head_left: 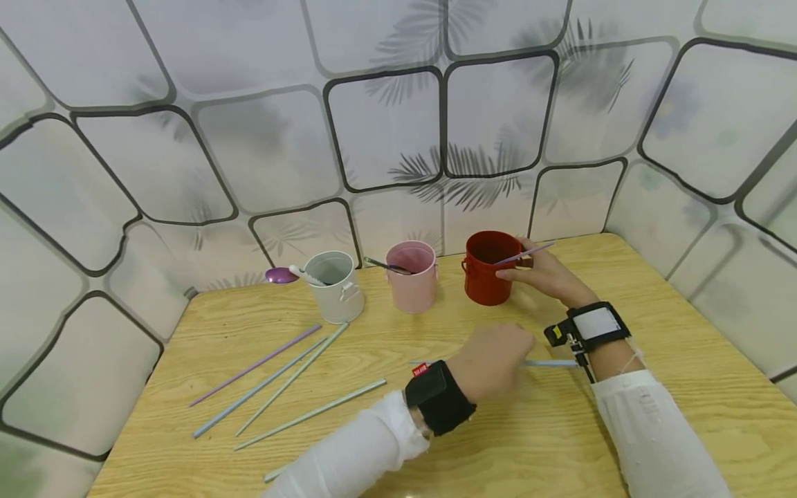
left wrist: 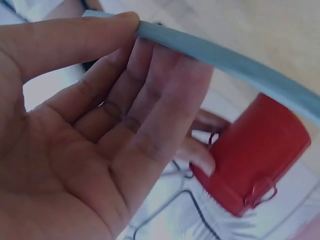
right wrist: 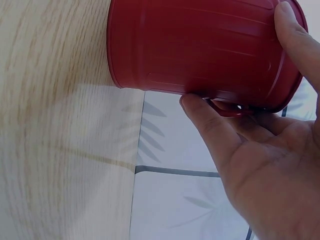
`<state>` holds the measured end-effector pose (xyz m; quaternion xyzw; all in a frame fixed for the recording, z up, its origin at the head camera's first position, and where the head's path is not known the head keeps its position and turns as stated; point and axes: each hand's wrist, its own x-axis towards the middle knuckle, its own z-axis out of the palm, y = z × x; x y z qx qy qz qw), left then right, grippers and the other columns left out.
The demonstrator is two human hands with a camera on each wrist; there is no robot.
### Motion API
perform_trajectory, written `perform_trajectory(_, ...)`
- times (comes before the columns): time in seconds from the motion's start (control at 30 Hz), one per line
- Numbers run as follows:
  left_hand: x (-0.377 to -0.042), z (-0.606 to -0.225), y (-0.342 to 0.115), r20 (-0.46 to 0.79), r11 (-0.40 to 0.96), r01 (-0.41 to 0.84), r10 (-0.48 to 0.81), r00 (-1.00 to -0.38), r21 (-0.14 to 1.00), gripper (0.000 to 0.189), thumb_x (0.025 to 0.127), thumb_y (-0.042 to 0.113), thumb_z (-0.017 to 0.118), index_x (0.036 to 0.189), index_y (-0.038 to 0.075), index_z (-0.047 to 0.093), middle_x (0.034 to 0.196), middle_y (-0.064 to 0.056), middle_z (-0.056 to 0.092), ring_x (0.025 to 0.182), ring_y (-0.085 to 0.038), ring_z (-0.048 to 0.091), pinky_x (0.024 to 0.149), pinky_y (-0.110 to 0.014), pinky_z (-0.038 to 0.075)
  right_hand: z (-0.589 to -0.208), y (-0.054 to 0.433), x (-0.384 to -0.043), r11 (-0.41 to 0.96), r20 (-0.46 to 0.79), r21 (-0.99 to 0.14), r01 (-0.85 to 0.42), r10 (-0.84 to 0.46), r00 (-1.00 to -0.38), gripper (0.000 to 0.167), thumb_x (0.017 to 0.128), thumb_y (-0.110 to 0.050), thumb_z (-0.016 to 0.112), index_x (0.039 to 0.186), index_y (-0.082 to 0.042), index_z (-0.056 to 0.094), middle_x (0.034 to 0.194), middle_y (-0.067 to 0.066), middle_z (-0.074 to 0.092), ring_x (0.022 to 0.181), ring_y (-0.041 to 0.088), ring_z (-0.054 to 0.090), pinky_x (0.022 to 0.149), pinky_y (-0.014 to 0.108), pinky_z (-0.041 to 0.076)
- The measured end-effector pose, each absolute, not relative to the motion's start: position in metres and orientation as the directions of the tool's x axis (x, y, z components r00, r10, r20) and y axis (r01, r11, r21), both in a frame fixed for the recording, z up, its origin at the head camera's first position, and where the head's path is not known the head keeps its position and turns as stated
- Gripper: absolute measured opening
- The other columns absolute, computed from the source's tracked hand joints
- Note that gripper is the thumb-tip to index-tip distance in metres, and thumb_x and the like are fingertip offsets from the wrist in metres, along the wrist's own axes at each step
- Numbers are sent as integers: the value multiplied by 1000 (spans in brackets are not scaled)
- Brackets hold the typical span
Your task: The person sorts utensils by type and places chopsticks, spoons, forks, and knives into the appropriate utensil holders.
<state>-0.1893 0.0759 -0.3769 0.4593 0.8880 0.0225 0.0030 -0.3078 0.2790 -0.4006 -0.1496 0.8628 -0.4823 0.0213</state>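
Table edges: the pale wooden table (head_left: 560,443) meets the grey-patterned wall (head_left: 386,131) at the back; its near edge runs out of my view.
Room between buckets: the round white metal bucket (head_left: 339,301), the round pink metal bucket (head_left: 414,294) and the round red metal bucket (head_left: 488,280) stand upright in a row near the wall, a gap between each pair.
Sticks at left: a slim purple stick (head_left: 255,365), a slim blue stick (head_left: 258,387) and two slim pale-green sticks (head_left: 311,415) lie slanted, slightly apart.
Left hand: my left hand (head_left: 492,360) pinches a long light-blue stick (head_left: 551,362) between thumb and fingers, in front of the red bucket; the lower fingers curve loosely.
Right hand: my right hand (head_left: 548,270) grips the red bucket's right side, thumb near the rim, fingers round by the handle.
In the red bucket: a thin lilac stick (head_left: 526,254) leans over the rim, above my right hand.
Hard to see: my left hand is blurred from above and covers the light-blue stick's middle; my left sleeve (head_left: 349,449) hides most of another pale stick (head_left: 272,476). I can't tell whether the purple spoon bowl (head_left: 281,275) and the white rod (head_left: 305,275) at the white bucket are one piece.
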Motion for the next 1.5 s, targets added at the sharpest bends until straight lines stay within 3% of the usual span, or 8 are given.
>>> perform_trajectory(0.33,-207,-341,58,132,616,782,771,-623,96,10,86,7,81,89,12,72,71,6,58,65,-9,53,57,-17,43,-401,280,-307,488,120,-836,-251,-283,-952,79,98,-17,73,160,-1,27,155,25,41,139,51,42,110,61,40)
perform_trajectory(0.57,-217,-311,43,260,559,781,739,-621,277,14,92,-1,69,85,9,62,79,1,54,73,-11,49,62,-18,38,-400,278,-306,472,123,-842,-259,-298,-946,71,101,-9,66,159,2,26,156,29,37,140,53,40,110,62,40)
perform_trajectory(0.67,-220,-301,39,317,523,797,734,-601,301,14,95,0,65,85,9,62,81,-1,52,75,-13,46,67,-20,35,-401,278,-306,479,136,-833,-276,-305,-942,69,101,-3,64,158,5,26,156,31,36,141,54,39,111,61,40)
perform_trajectory(0.8,-223,-290,38,413,478,820,709,-572,316,8,97,3,65,91,8,67,86,-1,55,81,-14,47,72,-20,37,-401,279,-306,491,150,-822,-289,-302,-941,64,101,-7,66,155,3,33,148,27,46,134,44,46,108,53,44)
perform_trajectory(0.9,-224,-288,39,505,417,826,655,-562,379,1,99,6,67,98,5,68,91,-3,59,84,-15,51,74,-19,41,-402,279,-307,476,156,-830,-291,-302,-940,60,101,-12,67,152,1,39,145,23,50,132,37,47,108,51,41)
perform_trajectory(1.07,-232,-292,44,663,290,844,524,-535,452,7,97,-1,69,103,0,67,96,-10,63,88,-19,60,78,-15,47,-402,279,-306,442,167,-846,-298,-311,-936,65,101,-13,69,157,-4,37,149,20,46,135,39,43,112,57,36)
perform_trajectory(1.2,-241,-297,46,735,234,850,429,-525,471,11,96,-4,69,106,-3,65,99,-13,65,92,-21,65,84,-12,51,-402,279,-306,439,161,-849,-294,-315,-935,74,100,-16,70,161,-8,30,153,18,44,137,38,43,113,58,35)
perform_trajectory(1.5,-258,-309,50,863,143,884,198,-466,445,13,96,-4,68,108,-6,63,103,-19,67,95,-27,68,89,-20,56,-400,278,-305,452,116,-857,-246,-295,-948,75,99,-20,72,160,-2,30,155,22,42,139,45,41,110,60,39)
